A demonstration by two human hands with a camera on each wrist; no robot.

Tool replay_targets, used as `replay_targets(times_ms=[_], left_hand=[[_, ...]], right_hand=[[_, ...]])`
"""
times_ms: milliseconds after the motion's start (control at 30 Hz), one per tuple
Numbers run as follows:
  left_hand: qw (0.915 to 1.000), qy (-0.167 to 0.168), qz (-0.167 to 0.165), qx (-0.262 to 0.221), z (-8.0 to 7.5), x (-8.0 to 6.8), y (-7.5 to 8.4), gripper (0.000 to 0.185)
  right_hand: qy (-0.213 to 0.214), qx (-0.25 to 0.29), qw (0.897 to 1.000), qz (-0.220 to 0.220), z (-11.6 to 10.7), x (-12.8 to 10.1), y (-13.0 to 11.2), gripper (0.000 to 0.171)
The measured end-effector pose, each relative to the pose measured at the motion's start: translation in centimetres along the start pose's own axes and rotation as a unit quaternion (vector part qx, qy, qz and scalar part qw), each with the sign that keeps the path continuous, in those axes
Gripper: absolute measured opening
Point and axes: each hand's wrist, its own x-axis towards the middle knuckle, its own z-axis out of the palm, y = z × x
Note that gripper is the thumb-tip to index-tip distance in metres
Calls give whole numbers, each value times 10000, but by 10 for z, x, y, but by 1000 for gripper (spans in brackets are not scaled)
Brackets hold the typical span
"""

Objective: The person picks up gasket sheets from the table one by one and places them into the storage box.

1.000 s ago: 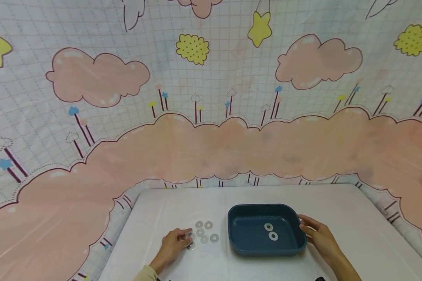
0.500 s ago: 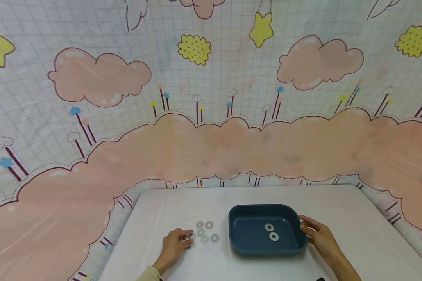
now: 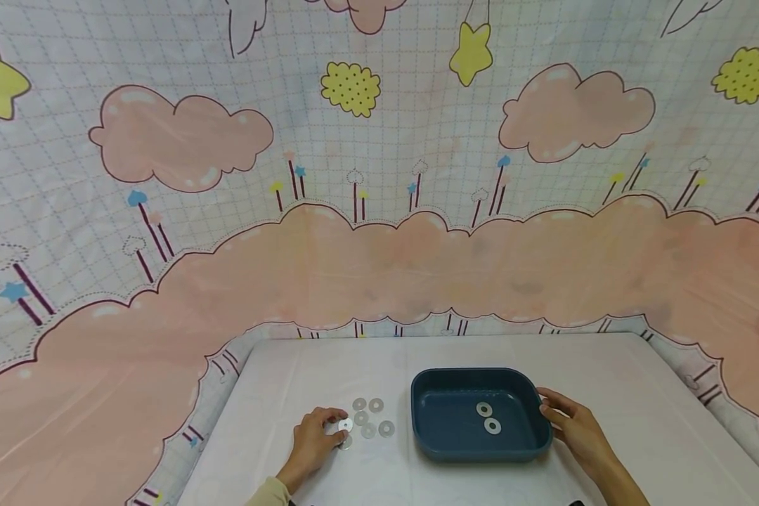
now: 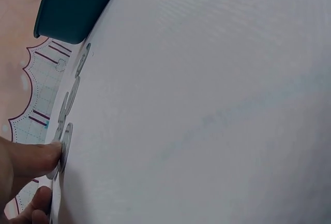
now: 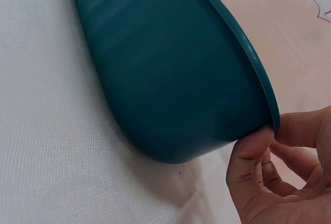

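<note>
My left hand (image 3: 313, 439) is at the left of the table, its thumb and index finger pinching the edges of a flat metal washer (image 3: 349, 422). Several more washers (image 3: 386, 433) lie flat in a loose group just right of these fingers. In the left wrist view the thumb (image 4: 44, 157) presses at a washer seen edge-on. A dark blue plastic tub (image 3: 481, 453) stands right of the group, holding two washers (image 3: 488, 425) on its floor. My right hand (image 3: 578, 432) grips the tub's right rim; in the right wrist view its thumb (image 5: 253, 149) lies against the outer wall under the lip.
A white cloth covers the table (image 3: 329, 365). Behind it hangs a backdrop (image 3: 417, 274) printed with pink clouds and yellow stars. A gap of bare tabletop lies between the loose washers and the tub.
The left index finger and thumb have spread slightly, and a washer now shows brightly between them. The right hand and the tub stay where they were.
</note>
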Motion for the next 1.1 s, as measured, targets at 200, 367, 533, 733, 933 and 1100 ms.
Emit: replay_targets(times_ms=[200, 367, 533, 733, 933, 1100], left_hand=[[9995, 141, -146, -239, 0, 2, -1, 28], [9990, 295, -130, -314, -1, 1, 0, 27], [9984, 307, -163, -457, -3, -1, 0, 23], [9957, 239, -329, -829, -7, 3, 4, 20], [9932, 226, -470, -1036, -14, 5, 10, 23], [9904, 252, -411, -1294, -22, 5, 22, 25]], right_hand=[[1, -54, 10000, 0, 0, 0, -1, 55], [16, -73, 10000, -7, 1, 1, -2, 54], [-27, 8, 10000, -16, 1, 0, 0, 54], [-5, 31, 9999, -97, 2, -1, -1, 55], [-20, 8, 9999, -99, 1, -1, 0, 55], [-11, 7, 10000, -68, 1, -2, -1, 56]])
